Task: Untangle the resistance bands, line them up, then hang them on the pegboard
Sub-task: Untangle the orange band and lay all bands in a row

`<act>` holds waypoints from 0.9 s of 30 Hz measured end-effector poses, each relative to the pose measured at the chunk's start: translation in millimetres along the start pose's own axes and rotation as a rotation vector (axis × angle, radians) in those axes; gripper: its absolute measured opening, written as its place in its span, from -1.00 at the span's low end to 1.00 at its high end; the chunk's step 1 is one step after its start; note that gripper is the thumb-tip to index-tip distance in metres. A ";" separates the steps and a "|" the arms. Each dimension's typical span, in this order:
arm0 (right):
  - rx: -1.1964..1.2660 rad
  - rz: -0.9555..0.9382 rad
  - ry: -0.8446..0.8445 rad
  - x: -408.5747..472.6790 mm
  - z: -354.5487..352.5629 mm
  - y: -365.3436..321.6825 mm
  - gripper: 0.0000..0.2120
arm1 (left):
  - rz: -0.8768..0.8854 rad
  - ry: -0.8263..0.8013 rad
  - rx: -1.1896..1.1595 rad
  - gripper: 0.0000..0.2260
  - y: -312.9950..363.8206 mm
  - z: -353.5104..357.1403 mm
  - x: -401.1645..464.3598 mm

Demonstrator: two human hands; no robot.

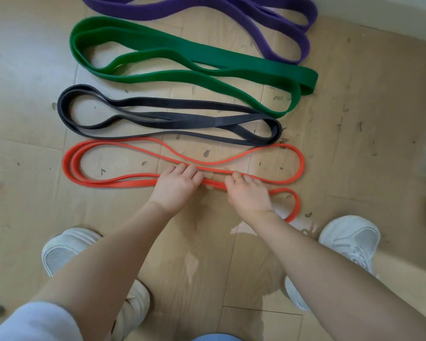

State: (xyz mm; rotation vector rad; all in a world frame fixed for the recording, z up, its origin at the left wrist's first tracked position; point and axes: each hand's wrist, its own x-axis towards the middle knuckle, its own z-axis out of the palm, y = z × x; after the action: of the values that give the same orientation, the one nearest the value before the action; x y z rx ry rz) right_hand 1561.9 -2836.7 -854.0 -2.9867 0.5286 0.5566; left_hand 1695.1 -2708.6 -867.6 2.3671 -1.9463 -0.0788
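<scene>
Four resistance bands lie in a row on the wooden floor (354, 148), each folded into long loops running left to right across the frame. At the top edge is the purple band (288, 28), partly cut off by the frame. Below it lies the wide green band (207, 52), then the narrower black band (172, 116), and lowest, near the middle of the frame, the thin red band (123, 183). The bands lie close beside one another; the red band's upper right loop touches the black band's lower edge.

The person bends over the red band with both arms stretched down from the bottom of the frame. The left hand (176, 185) rests on the band's middle, its fingers (187, 169) curled down over the strands where they cross. The right hand (249, 193), a ring (237, 178) on one finger, is just to the right of it, its fingers likewise curled onto the same strands. Whether either hand truly pinches the band or only presses it to the floor, I cannot tell.

A small red loop pokes out at the right wrist. White shoes (349, 239) stand to either side, lower in the frame.
</scene>
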 end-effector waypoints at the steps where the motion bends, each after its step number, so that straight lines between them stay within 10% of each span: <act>1: -0.001 0.006 0.011 2.1 -1.8 3.1 -0.74 | -0.010 0.023 -0.007 -0.82 0.1 -1.5 1.3; 14: -0.023 -0.082 0.236 16.6 -2.6 4.5 -0.69 | -0.051 -0.003 -0.157 -0.77 -4.4 -1.7 9.4; 27: -0.130 -0.044 0.097 3.0 3.4 29.4 -0.73 | -0.248 -0.196 -0.303 -0.66 6.1 -11.1 4.2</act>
State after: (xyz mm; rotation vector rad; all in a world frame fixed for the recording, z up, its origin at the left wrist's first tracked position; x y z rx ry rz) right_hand 1553.4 -2865.0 -858.1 -3.1531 0.4484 0.4621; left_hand 1690.9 -2713.6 -855.9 2.4491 -1.5603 -0.5955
